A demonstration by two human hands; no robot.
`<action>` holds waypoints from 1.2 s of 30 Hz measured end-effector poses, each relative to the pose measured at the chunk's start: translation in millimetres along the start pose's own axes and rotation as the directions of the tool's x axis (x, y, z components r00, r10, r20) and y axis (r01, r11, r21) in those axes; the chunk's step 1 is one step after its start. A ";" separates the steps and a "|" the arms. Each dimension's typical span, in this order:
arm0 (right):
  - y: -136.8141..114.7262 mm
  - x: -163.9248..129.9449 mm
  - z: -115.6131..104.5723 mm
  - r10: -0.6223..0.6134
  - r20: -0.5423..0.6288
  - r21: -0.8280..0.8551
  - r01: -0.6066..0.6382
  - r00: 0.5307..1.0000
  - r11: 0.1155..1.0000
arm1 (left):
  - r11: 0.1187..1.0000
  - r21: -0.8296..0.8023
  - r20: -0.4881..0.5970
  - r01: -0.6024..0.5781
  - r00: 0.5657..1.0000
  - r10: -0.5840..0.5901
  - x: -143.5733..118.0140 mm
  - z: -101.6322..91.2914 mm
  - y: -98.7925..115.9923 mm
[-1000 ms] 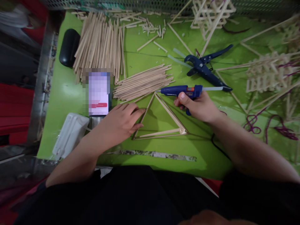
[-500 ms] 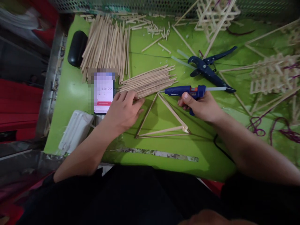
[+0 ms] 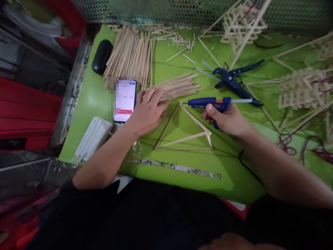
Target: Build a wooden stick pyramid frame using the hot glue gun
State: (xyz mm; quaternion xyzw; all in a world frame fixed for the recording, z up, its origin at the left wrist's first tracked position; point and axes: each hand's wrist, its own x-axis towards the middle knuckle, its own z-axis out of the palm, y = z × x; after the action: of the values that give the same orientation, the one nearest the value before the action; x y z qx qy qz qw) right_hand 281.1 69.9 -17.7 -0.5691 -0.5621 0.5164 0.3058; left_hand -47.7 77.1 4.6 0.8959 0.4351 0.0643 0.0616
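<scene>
Sticks (image 3: 180, 86) in the smaller bundle lay just beyond the left hand (image 3: 149, 113), long axis running away from its fingers, up and to the right. The left hand was the nearer one, its fingers bent and slightly spread over the bundle's left end (couldn't tell if they pinched any). The right hand (image 3: 226, 118) was wrapped around the glue gun (image 3: 208, 103), nozzle pointing left, tip right by the top corner of the stick frame (image 3: 185, 139); contact unclear. The frame sat between the forearms on the green tabletop (image 3: 85, 100), neither hand gripping it. Cutter (image 3: 234, 85) lay beyond the gun.
</scene>
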 end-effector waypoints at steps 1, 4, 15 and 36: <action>-0.4 -0.1 0.3 0.003 0.000 0.002 -0.003 1.000 1.000 | 1.000 0.001 -0.006 0.011 1.000 -0.011 1.4 0.0 -0.2; -2.1 0.2 1.6 0.012 -0.008 0.015 -0.012 1.000 1.000 | 1.000 0.001 -0.013 0.026 1.000 -0.026 3.6 -0.8 0.5; 6.2 2.3 0.3 -0.002 -0.021 -0.059 0.001 1.000 0.998 | 0.999 -0.031 -0.002 -0.005 1.000 0.005 0.2 -4.6 3.5; 9.8 3.2 5.1 -0.052 -0.044 -0.101 0.047 0.998 0.994 | 0.998 0.013 0.034 -0.056 0.998 0.056 -21.0 -5.8 17.5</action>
State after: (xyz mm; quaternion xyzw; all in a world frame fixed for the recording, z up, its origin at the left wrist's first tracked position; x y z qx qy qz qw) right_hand 279.0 70.0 -29.0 -0.5817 -0.5937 0.4664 0.3027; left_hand -48.1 50.1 11.9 0.9092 0.4092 0.0477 0.0610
